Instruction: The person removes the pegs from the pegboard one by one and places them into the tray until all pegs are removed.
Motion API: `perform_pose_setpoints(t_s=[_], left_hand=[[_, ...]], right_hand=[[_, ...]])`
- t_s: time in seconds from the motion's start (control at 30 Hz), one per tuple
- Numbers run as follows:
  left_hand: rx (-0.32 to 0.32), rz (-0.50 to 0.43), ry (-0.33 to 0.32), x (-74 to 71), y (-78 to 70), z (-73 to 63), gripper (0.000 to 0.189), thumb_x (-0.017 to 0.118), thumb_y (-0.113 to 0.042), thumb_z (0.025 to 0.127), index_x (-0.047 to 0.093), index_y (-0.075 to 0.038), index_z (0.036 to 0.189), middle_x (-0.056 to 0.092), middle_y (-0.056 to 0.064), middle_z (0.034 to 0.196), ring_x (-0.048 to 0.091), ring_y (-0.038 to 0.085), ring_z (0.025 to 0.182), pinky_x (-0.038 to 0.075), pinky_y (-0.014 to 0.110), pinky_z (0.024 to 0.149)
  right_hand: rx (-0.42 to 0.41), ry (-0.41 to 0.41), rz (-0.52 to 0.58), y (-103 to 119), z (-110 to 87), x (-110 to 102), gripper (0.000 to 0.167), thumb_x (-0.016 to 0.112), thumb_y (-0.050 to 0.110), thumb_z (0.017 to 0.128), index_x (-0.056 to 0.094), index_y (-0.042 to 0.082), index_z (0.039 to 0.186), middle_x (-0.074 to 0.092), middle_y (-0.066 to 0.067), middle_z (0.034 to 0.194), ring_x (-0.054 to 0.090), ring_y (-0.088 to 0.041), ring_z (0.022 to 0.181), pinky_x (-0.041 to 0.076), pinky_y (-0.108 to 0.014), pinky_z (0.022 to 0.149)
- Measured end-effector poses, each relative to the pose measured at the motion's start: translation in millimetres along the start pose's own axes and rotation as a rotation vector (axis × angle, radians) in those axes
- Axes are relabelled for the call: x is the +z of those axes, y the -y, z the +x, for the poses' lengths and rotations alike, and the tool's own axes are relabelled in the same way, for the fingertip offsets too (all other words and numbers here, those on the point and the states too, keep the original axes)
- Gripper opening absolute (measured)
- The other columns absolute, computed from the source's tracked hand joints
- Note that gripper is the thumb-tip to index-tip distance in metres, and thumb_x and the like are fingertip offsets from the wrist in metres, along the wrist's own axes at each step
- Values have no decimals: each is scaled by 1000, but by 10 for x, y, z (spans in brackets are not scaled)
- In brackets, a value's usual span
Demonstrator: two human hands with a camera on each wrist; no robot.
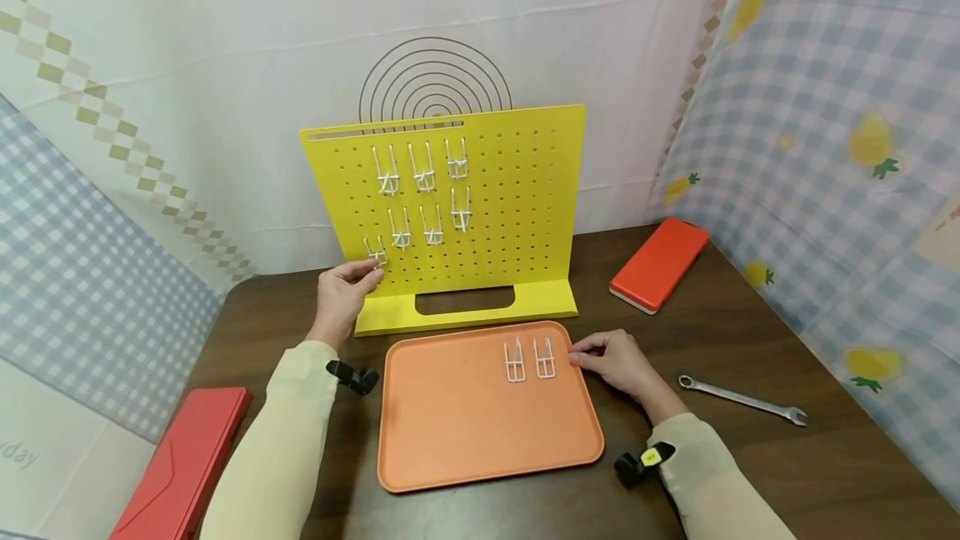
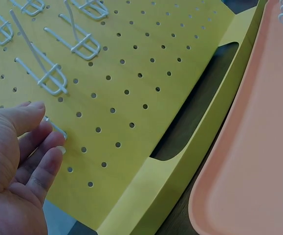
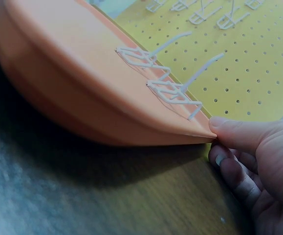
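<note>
With right hand [image 1: 617, 361], pinches rectangular orange tray [image 1: 465, 432] just right of two white wire hooks [image 1: 515, 363], lengthwise toward yellow pegboard [image 1: 525, 227]; with left hand [image 1: 341, 300], cannot tell grip.

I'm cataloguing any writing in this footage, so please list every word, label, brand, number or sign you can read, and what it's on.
"yday": on the curtain at the far left; its start is cut off by the picture's edge.
Yellow label on the black wrist camera at the right arm: too small to read.
No other writing can be made out.
</note>
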State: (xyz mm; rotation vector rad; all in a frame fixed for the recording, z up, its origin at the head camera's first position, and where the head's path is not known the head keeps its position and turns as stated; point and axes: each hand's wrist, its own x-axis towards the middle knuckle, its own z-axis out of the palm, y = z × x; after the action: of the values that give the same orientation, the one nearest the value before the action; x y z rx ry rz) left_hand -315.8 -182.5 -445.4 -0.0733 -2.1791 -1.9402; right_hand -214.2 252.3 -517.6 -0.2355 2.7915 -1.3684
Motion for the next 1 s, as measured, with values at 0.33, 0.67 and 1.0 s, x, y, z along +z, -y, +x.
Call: perform_pose_setpoints(t_s=[0.33,0.67,1.0], left_hand=[[-5,5,-9,17,16,12,30,73,-10,86,70,5,111,67,19,112,65,10,85,53,19,73],[-31,19,-39,30,-34,-6,28,74,-10,85,71,2,110,68,16,112,64,12,94,52,19,78],[19,-4,-85,36,-15,10,23,74,-7,84,73,4,105,71,13,105,67,9,91,52,21,80]], right_hand=[[12,2,-1,-12,-2,2,12,78,27,81,78,19,90,72,3,87,62,-15,86,49,-34,75],[4,3,11,-11,-2,3,13,79,27,81,78,18,90,72,3,87,62,-15,84,49,-34,74],[0,4,23,-5,-2,0,12,78,27,81,78,19,91,72,4,87,63,-16,88,50,-35,76]])
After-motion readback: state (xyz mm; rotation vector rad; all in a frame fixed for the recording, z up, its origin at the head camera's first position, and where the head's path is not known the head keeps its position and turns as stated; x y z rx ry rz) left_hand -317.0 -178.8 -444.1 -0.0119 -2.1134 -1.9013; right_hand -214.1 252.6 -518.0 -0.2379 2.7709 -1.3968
